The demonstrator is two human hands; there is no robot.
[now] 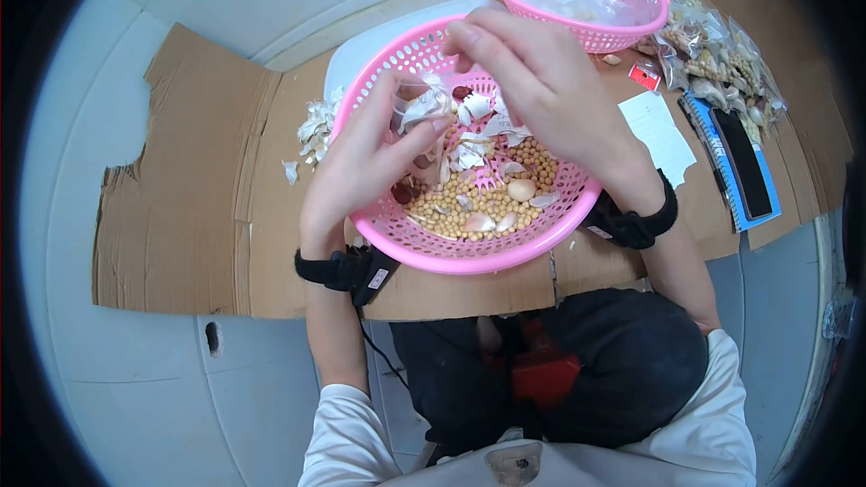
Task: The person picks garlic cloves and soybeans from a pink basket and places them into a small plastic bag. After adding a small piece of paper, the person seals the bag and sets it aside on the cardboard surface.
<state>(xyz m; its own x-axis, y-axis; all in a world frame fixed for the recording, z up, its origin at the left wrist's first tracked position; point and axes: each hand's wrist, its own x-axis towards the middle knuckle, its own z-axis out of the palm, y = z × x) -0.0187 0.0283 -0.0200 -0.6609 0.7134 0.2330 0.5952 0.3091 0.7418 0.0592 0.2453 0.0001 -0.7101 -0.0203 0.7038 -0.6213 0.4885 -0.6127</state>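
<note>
A pink plastic basket (469, 257) sits on cardboard before me, filled with small yellow beans (469, 207), garlic cloves (521, 189) and white garlic skins (469, 155). My left hand (361, 167) pinches a garlic piece with papery skin (422, 108) over the basket's left side. Above the basket's far rim, my right hand (532, 81) hovers with its fingers curled and the fingertips close to that same garlic piece. Both wrists wear black bands.
A second pink basket (622, 36) with clear plastic bags stands at the back right. Bagged goods (713, 54), a white paper slip (658, 131) and a blue notebook with a black phone (740, 162) lie on the right. Loose garlic skins (311, 131) lie left of the basket.
</note>
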